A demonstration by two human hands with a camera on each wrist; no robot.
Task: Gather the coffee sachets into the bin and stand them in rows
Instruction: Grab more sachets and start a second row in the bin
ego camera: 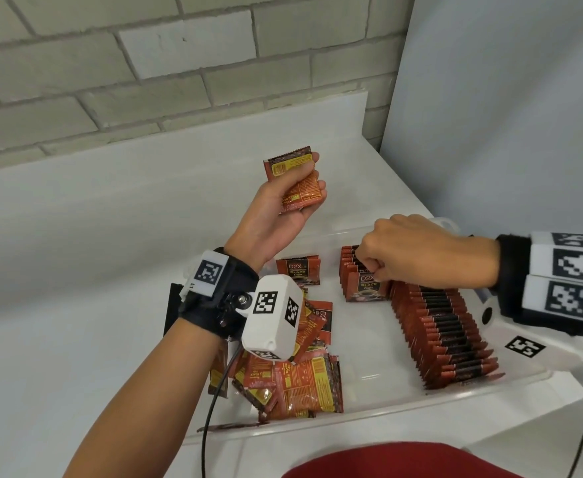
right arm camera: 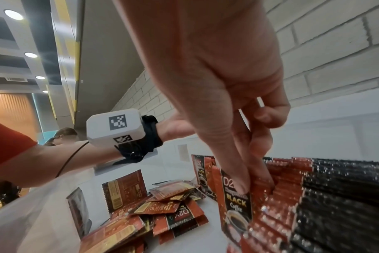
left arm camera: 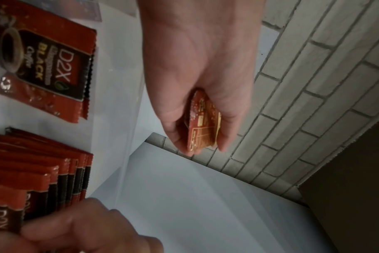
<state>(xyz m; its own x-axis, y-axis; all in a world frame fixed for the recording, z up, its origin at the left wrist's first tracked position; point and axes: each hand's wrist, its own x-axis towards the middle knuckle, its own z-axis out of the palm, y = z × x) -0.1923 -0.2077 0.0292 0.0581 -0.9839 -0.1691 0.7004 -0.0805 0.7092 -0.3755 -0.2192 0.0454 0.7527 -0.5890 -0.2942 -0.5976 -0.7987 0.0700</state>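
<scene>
Head view: right hand (ego camera: 417, 250) pinches a sachet into the second row (ego camera: 360, 274) in the bin (ego camera: 369, 419), left hand (ego camera: 283, 205) grips spare sachets (ego camera: 293, 181) above it; next likely feeds one across.

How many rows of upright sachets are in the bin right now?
2: a long row along the bin's right side, and a short row under the right hand.
</scene>
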